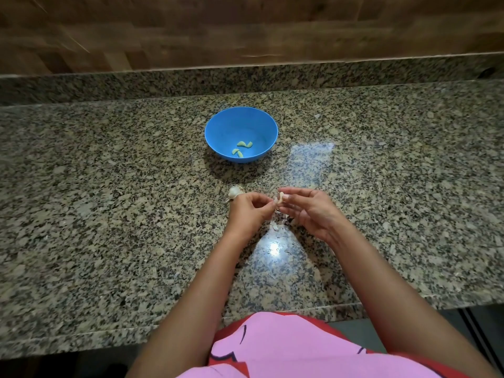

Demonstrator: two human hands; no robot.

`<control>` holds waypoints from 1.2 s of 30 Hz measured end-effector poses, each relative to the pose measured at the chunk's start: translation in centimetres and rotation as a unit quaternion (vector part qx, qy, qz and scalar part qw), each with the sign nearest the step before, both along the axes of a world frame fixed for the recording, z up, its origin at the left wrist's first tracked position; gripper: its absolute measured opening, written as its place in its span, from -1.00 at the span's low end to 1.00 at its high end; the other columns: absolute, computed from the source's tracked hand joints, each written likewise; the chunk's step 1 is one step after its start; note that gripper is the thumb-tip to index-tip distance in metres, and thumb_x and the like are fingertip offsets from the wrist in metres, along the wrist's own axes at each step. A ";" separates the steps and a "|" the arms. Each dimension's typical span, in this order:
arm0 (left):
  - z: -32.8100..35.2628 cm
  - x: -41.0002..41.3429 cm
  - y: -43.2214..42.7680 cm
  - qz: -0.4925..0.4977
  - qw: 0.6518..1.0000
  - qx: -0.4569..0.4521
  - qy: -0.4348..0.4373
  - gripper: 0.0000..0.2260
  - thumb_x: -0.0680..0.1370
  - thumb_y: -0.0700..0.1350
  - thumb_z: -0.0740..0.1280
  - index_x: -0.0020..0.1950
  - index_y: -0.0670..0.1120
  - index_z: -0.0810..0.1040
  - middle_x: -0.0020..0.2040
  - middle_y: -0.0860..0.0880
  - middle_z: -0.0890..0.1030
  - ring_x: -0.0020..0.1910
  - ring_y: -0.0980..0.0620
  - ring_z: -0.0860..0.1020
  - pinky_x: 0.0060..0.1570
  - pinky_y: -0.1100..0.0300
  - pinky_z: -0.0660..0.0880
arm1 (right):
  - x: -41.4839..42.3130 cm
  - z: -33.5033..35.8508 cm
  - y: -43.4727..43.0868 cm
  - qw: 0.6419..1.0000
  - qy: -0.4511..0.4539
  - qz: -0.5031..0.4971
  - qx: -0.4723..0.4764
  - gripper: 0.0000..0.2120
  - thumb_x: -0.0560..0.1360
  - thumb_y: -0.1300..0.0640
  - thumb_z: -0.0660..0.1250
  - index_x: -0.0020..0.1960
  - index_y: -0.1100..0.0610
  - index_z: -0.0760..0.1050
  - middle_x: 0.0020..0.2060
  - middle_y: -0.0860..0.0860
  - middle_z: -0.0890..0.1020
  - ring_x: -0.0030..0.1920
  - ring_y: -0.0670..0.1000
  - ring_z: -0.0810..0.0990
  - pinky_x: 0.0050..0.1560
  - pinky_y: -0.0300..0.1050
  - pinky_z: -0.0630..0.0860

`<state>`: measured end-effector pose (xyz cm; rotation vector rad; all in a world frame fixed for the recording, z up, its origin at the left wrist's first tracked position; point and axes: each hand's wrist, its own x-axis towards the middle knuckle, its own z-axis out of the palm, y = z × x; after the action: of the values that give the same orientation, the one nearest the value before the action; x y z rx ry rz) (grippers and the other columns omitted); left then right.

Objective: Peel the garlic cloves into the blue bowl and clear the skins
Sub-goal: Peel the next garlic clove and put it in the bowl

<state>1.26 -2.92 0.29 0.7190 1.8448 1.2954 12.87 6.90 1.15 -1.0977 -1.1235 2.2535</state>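
A blue bowl (241, 115) stands on the granite counter with several peeled garlic cloves (242, 148) at its bottom. In front of it, my left hand (249, 212) and my right hand (309, 211) meet over the counter and together pinch one garlic clove (278, 201) whose papery skin is coming off. The rest of the garlic bulb (234, 192) lies on the counter just beyond my left hand's knuckles. Loose white skins (276, 226) lie on the counter under and between my hands.
The speckled granite counter (109, 186) runs the full width, with a raised granite lip and a wooden wall behind. Its front edge is close to my body. A bright light reflection sits between my forearms.
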 end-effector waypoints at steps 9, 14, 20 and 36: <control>-0.8 0.0 -0.6 -0.018 0.965 -0.050 0.256 -0.89 0.50 -0.18 0.38 0.00 -0.16 0.61 -0.09 -0.03 0.62 -0.20 0.17 0.51 -0.31 0.60 0.39 | -4.4 -0.1 3.6 0.925 -0.248 0.040 0.285 -0.94 0.48 0.28 0.33 -0.14 0.17 0.56 -0.14 0.09 0.65 -0.11 0.05 0.65 -0.02 -0.05 0.60; -1.0 0.3 -0.2 -0.032 0.955 -0.056 0.291 -0.89 0.51 -0.19 0.36 0.01 -0.17 0.60 -0.04 -0.06 0.61 -0.16 0.16 0.48 -0.25 0.57 0.38 | -4.6 -0.8 4.0 0.896 -0.278 0.049 0.342 -0.90 0.52 0.24 0.29 -0.03 0.21 0.58 -0.18 0.07 0.64 -0.21 0.00 0.61 -0.08 -0.08 0.61; -1.1 0.7 0.1 -0.043 0.944 -0.068 0.321 -0.85 0.53 -0.18 0.34 0.06 -0.18 0.59 0.02 -0.09 0.58 -0.08 0.09 0.49 -0.03 0.36 0.43 | -2.3 -0.6 2.8 0.917 -0.248 0.031 0.310 -0.80 0.55 0.24 0.24 0.12 0.29 0.52 -0.15 0.08 0.62 -0.18 0.00 0.59 -0.13 -0.14 0.60; -0.8 0.6 -2.7 0.039 0.974 -0.033 0.221 -0.74 0.52 -0.31 0.30 0.20 -0.17 0.52 0.12 -0.08 0.59 0.04 0.11 0.53 -0.21 0.67 0.35 | -0.7 -3.8 -4.2 0.638 -0.328 0.307 0.625 -0.38 0.57 -0.18 -0.01 0.52 0.01 -0.14 0.51 0.00 -0.13 0.50 0.02 -0.14 0.43 -0.08 -0.23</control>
<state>1.85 -5.62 -0.51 0.9666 2.2787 1.1816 12.18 2.75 -2.65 -0.8449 -2.9811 0.6137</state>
